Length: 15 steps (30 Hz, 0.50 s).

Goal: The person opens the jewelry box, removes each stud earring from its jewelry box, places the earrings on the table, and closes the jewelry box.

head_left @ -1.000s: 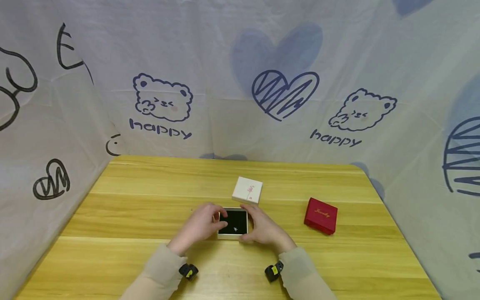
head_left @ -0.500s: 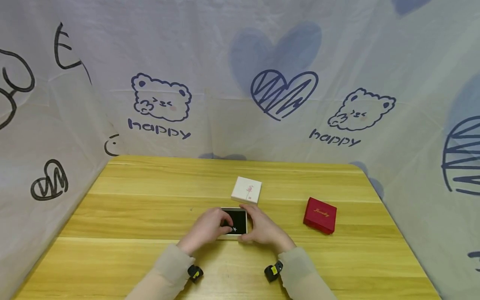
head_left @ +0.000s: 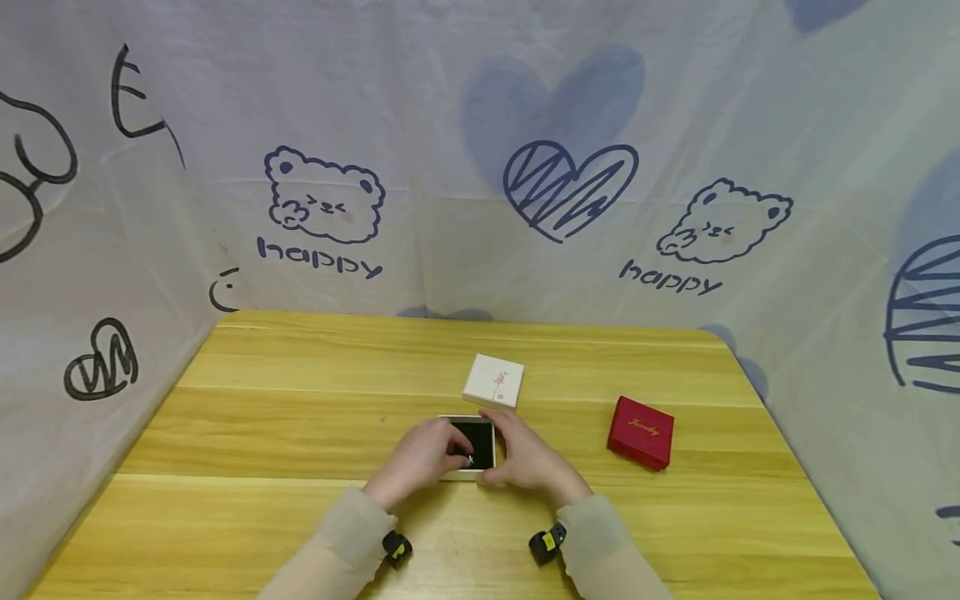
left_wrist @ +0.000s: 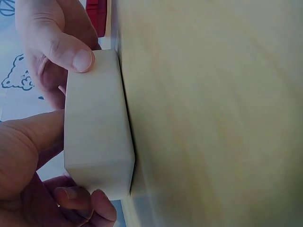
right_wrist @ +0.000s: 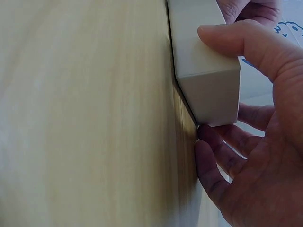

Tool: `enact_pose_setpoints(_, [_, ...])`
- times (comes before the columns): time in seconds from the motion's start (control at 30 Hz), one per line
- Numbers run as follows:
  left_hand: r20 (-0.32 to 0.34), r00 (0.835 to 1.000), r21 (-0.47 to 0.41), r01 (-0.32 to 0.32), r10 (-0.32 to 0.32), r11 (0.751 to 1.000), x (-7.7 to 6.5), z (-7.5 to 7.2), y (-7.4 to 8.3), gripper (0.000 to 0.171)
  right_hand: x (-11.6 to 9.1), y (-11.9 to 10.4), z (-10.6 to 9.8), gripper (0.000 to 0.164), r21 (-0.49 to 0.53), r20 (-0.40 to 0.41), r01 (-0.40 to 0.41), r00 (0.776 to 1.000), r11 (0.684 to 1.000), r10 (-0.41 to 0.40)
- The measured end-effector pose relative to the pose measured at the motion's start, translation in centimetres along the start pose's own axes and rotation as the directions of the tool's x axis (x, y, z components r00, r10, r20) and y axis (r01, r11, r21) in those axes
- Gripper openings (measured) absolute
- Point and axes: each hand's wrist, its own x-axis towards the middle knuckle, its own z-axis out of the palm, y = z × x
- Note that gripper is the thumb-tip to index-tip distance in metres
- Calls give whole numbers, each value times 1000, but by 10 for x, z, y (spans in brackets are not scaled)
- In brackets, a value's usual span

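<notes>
A small white box (head_left: 487, 474) with a black lining (head_left: 484, 442) sits uncovered on the table. Inside it, near the front wall, lies a tiny silvery star-like piece (head_left: 470, 459). My right hand (head_left: 527, 454) grips the box's right end, thumb on the front wall (right_wrist: 201, 49) and fingers round the far side. My left hand (head_left: 422, 457) reaches over the left end, its thumb and forefinger curved down into the box right at the star-like piece. In the left wrist view, those fingertips are hidden behind the box wall; I cannot tell whether they pinch the piece.
Just behind the box lies a white lid (head_left: 493, 381) with a pink flower print. Farther right on the wooden table (head_left: 300, 400) stands a red jewelry box (head_left: 641, 432) with gold lettering. A printed cloth (head_left: 450, 275) hangs behind the table.
My left hand has moved right and deeper over the box, its thumb and forefinger drawing together at the star-like piece. The right hand keeps its hold on the box.
</notes>
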Motion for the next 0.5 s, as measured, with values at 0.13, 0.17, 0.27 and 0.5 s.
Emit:
enact_pose_setpoints(0.13, [-8, 1000, 9, 2, -2, 1000, 0, 0, 1, 7, 0, -1, 0, 91, -6, 2, -1, 1000, 1000, 1])
enact_pose_setpoints(0.17, [-9, 1000, 9, 2, -2, 1000, -1, 0, 1, 7, 0, -1, 0, 91, -8, 1, -2, 1000, 1000, 2])
enact_pose_setpoints(0.27, [-13, 1000, 5, -1, 1, 1000, -1, 0, 2, 5, 0, -1, 0, 92, -6, 1, -4, 1000, 1000, 4])
enact_pose_setpoints(0.5, [-23, 1000, -6, -15, 15, 1000, -1, 0, 2, 4, -1, -2, 0, 92, -4, -1, -6, 1000, 1000, 6])
